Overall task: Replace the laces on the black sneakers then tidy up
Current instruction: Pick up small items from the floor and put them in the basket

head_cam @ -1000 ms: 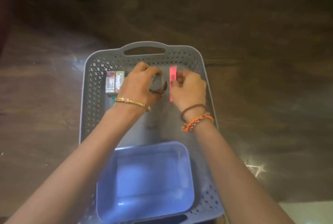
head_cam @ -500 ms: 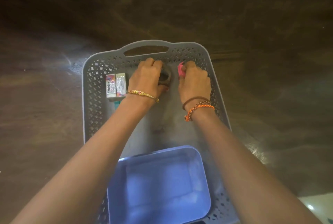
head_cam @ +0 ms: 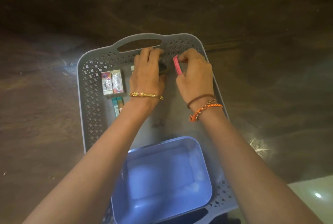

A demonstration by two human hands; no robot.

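left hand (head_cam: 146,72) grips dark roll (head_cam: 163,66), maybe tape | right hand (head_cam: 195,76) pinches pink strip (head_cam: 177,65)

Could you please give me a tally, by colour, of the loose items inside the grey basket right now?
Blue: 1, the blue tub
Pink: 1, the pink strip pinched by the right hand
Dark: 1, the dark ring under the left hand
Multicoloured: 2, the Camlin packets
Teal: 1, the teal packet
White: 1, a partly hidden white item
Total: 7

Dim, warm overhead light; glare streaks on the dark counter (head_cam: 270,61); soft focus throughout; wide-angle stretching toward the edges.
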